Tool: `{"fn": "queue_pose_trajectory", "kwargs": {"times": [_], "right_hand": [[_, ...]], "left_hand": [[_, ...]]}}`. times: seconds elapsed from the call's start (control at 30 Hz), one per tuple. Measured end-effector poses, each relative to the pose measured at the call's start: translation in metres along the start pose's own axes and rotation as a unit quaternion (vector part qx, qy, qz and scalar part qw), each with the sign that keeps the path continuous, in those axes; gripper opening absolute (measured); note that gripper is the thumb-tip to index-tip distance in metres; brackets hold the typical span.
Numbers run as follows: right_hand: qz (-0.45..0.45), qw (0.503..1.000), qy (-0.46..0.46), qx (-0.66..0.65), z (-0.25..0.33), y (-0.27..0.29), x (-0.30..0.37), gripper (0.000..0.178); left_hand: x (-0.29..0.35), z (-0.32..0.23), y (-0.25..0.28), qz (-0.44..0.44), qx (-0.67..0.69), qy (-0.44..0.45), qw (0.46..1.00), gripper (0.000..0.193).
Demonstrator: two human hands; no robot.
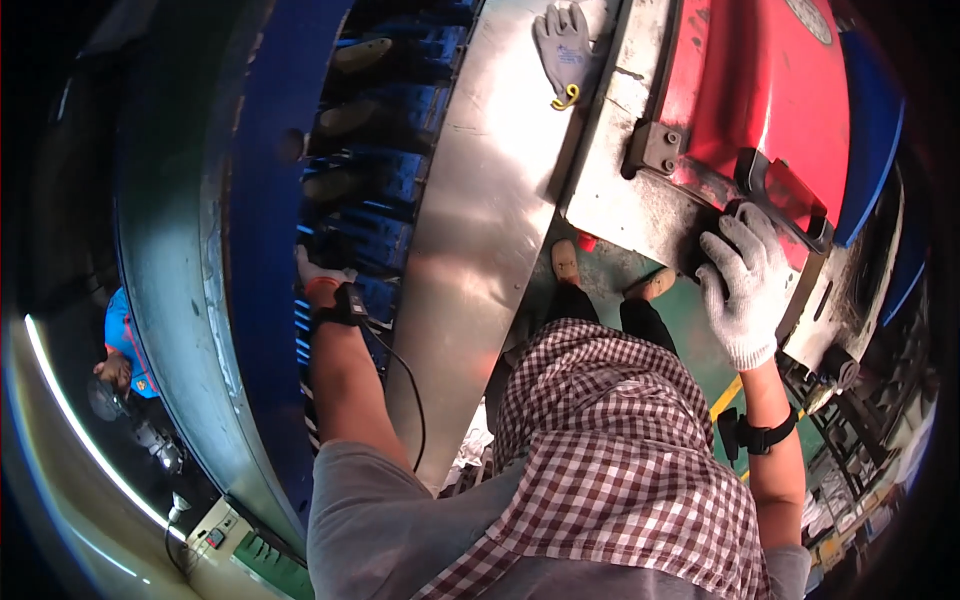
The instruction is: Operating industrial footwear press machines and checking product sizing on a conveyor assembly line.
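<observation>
Two hands are working apart: the left hand is reaching among rounded pieces in the blue rack, grip unclear; the right hand is holding its fingers apart near a black handle. Reaching, seemingly, is calling for finger clearance.

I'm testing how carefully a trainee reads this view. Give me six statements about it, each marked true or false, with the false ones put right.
1. A grey glove lies on the shiny metal surface. True.
2. The right hand is bare. False: it wears a white knitted glove.
3. A black strap is around the right forearm. True.
4. The apron is plain green. False: it is checked, dark red and white.
5. The left hand is beside the blue and dark parts. True.
6. The co-worker wears a yellow top. False: it is blue.
</observation>
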State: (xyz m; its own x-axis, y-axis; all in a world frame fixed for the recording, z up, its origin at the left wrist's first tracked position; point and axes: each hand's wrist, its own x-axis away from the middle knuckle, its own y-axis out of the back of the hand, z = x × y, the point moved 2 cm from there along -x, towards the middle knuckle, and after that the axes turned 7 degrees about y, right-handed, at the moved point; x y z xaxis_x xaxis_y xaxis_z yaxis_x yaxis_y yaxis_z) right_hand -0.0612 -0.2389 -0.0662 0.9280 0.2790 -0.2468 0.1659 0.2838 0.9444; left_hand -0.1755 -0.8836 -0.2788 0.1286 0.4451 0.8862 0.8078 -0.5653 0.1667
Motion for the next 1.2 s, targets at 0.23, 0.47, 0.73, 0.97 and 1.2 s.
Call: {"fn": "queue_pose_trajectory", "kwargs": {"times": [0.23,0.47,0.73,0.97,1.2], "right_hand": [[0.015,1.0,0.011,-0.01,0.003,0.001,-0.007,0.047],[0.018,0.996,0.057,-0.068,-0.004,0.005,-0.005,0.034],[-0.023,0.902,0.055,-0.428,0.0,0.028,0.011,0.034],[-0.009,0.789,-0.162,-0.592,-0.026,0.104,0.063,0.111],[-0.314,0.738,-0.351,-0.484,-0.165,0.147,0.193,0.081]], "left_hand": [[-0.012,0.011,0.06,0.138,0.112,-0.075,0.981,0.042],[0.123,0.134,0.054,0.262,0.211,0.05,0.94,0.039],[0.317,0.211,-0.017,0.608,-0.136,-0.024,0.782,0.116],[0.461,0.313,-0.154,0.636,-0.383,-0.173,0.648,0.095],[0.572,0.384,-0.231,0.643,-0.469,-0.381,0.47,0.081]]}}
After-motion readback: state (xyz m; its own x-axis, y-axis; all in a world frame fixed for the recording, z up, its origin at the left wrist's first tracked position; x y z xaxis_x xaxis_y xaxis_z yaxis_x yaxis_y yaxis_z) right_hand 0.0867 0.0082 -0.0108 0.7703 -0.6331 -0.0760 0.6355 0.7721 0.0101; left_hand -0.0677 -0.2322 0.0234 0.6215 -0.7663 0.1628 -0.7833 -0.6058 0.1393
